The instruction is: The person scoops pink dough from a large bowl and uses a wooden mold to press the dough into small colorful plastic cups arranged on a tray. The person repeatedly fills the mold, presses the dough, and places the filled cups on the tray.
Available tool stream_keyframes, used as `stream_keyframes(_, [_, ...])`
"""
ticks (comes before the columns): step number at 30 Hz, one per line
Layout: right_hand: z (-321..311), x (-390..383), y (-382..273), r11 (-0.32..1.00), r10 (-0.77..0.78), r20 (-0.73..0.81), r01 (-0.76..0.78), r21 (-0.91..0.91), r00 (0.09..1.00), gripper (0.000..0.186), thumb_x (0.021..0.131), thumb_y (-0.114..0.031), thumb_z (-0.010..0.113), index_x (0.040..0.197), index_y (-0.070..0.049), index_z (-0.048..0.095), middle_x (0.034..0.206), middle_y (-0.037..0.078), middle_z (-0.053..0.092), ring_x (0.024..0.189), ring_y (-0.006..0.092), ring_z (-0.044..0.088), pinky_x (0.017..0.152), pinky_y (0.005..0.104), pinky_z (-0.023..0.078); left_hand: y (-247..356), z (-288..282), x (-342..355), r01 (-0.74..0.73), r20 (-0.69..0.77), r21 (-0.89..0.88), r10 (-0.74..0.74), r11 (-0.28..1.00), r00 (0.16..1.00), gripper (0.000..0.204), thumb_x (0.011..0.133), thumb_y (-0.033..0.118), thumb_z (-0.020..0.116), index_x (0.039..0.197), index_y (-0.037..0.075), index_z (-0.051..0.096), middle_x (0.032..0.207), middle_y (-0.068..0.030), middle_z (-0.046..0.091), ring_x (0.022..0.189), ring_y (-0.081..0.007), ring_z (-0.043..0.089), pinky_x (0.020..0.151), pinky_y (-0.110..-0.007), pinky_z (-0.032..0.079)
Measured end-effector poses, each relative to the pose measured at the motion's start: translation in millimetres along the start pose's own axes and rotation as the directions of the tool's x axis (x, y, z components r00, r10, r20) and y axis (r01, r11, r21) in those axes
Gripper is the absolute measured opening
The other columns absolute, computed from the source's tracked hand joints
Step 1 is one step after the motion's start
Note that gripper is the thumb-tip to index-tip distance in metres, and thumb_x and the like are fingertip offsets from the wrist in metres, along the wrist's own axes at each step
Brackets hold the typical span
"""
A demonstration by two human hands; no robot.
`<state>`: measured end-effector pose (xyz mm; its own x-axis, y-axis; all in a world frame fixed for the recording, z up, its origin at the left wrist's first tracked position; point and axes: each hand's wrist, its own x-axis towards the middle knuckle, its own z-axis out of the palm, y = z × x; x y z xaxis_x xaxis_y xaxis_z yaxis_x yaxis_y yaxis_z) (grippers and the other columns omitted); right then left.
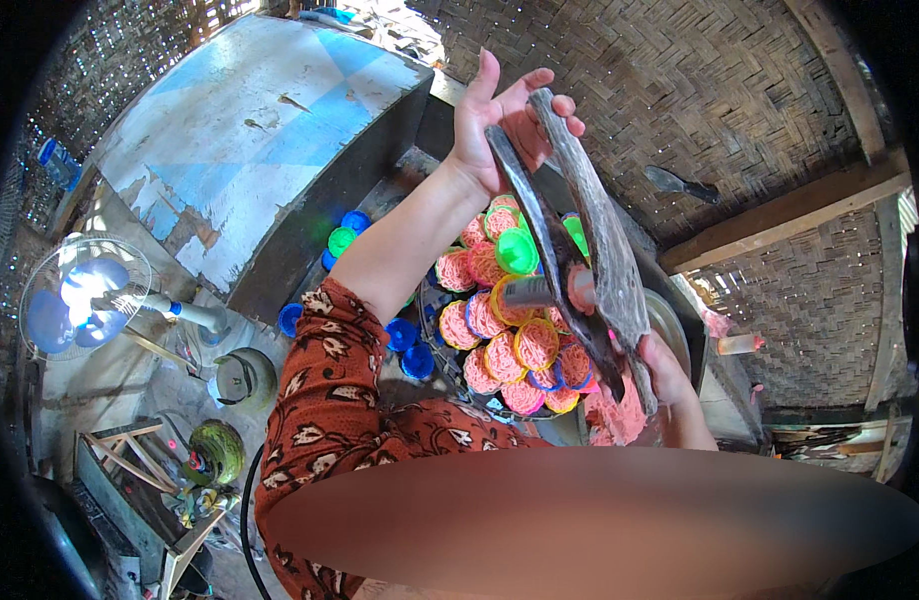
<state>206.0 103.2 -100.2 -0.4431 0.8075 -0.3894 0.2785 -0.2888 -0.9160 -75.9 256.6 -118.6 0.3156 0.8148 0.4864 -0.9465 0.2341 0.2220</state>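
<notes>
From where I stand: red-brown floral sleeve (325, 400), lower left of centre. Right grip (670, 375), right of centre, closed around lower end of pale wooden bar (602, 215); some fingers hidden. Dark wooden bar (547, 235) alongside, grey cylinder (526, 292) jutting from it, mid-frame. Left grip (477, 135), upper centre, loosely spread behind both bars' upper ends, thumb raised. Beneath bars, pink stringy rounds (500, 355) in coloured cups. Blue-and-white panel (230, 110), upper left. Woven wall (680, 70), upper right.

Left grip (480, 125) raised; right grip (668, 376) unclear.
</notes>
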Motion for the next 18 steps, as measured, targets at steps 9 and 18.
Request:
stream_keyframes(9, [1.8, -9.4, -10.1, 0.996, -0.031, -0.057, 0.026, -0.091, 0.998, 0.087, 0.068, -0.061, 0.057, 0.125, 0.001, 0.037, 0.112, 0.010, 0.050, 0.096, 0.0183, 0.052, 0.080, 0.0305, 0.043, -13.9, -2.4, -4.1, 0.036, -0.019, -0.070, -0.038, 0.997, 0.999, 0.057, 0.079, 0.061, 0.045, 0.102, 0.009, 0.054, 0.080, -0.0079, 0.055, 0.080, -0.0269, 0.054, 0.075, -0.041, 0.044])
stream_keyframes(18, [19.2, -18.3, -9.9, 0.987, 0.009, 0.150, -0.033, 0.156, 0.989, 0.087, 0.070, -0.070, 0.048, 0.119, 0.001, 0.040, 0.087, 0.012, 0.058, 0.063, 0.0176, 0.060, 0.054, 0.0252, 0.048, 7.9, 25.9, -1.2, -0.026, -0.007, 0.018, 0.027, 0.999, 1.000, 0.067, 0.081, 0.065, 0.031, 0.115, 0.009, 0.046, 0.095, -0.0121, 0.059, 0.092, -0.0313, 0.055, 0.085, -0.045, 0.041])
